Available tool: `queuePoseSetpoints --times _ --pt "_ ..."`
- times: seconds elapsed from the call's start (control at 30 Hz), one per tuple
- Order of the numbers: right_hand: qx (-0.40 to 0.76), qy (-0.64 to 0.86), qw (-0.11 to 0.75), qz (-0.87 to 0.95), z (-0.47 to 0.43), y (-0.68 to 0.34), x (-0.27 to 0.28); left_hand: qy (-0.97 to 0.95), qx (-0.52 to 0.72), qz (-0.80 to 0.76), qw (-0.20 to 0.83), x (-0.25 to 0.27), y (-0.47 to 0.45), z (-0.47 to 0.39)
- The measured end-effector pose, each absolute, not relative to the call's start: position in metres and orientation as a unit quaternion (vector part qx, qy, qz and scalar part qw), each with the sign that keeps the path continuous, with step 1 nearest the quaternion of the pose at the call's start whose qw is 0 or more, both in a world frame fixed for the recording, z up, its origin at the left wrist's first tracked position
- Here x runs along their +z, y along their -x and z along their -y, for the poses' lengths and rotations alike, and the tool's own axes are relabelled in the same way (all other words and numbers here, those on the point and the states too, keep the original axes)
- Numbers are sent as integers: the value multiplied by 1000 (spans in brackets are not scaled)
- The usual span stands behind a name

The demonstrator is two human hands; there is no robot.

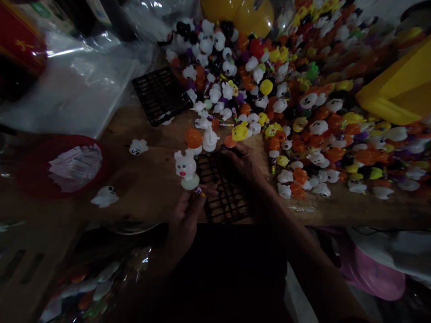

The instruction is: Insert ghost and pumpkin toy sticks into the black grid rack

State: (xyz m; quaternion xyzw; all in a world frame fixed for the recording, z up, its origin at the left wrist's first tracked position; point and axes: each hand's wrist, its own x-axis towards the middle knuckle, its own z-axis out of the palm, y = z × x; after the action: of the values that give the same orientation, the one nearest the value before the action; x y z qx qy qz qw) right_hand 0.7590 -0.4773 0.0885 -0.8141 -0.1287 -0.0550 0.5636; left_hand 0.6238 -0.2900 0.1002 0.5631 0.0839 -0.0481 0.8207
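My left hand (186, 208) is closed around the lower part of a toy with a white animal head (185, 165), red nose and pale round base. A bit of patterned candy tube (200, 192) pokes out by those fingers. My right hand (245, 160) is closed at the orange base of a yellow-headed toy (240, 131); its fingertips are partly hidden. Between my hands lies a black grid rack (227, 193). At its far edge stand an orange-topped toy (193, 138) and a white toy (210, 139).
A big heap of toy heads (303, 116) covers the right and back. Another black rack (161, 96) lies behind. To the left are a red bowl (32, 168) of paper slips, loose white toys (138, 147) and plastic bags (74, 85). A yellow container (397, 85) rests on the heap.
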Motion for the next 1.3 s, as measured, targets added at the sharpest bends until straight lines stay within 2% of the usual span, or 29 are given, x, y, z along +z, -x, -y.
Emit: queuePoseSetpoints --times 0.23,0.5,0.67,0.77,0.9,1.0,1.1,1.17,1.3 --pt "-102 850 491 161 482 -760 87 -613 -53 -100 782 109 -629 296" --pt "-87 890 406 190 480 -760 86 -665 -30 -79 742 107 -623 299" --pt "-103 872 430 211 478 -764 84 -698 -18 -41 714 99 -621 300" --pt "-95 877 427 200 484 -759 92 -671 -24 -29 740 103 -625 298" --pt "-144 887 421 121 492 -715 121 -649 -35 -23 760 110 -629 299" --pt "-47 852 484 192 483 -670 140 -682 -27 -12 731 108 -630 305" --pt "-15 822 526 217 469 -646 145 -714 -18 2 700 102 -628 313" --pt "-16 823 528 212 467 -644 144 -723 -21 2 690 98 -626 317" --pt "-2 843 479 246 486 -653 142 -730 -79 -11 679 100 -625 319"
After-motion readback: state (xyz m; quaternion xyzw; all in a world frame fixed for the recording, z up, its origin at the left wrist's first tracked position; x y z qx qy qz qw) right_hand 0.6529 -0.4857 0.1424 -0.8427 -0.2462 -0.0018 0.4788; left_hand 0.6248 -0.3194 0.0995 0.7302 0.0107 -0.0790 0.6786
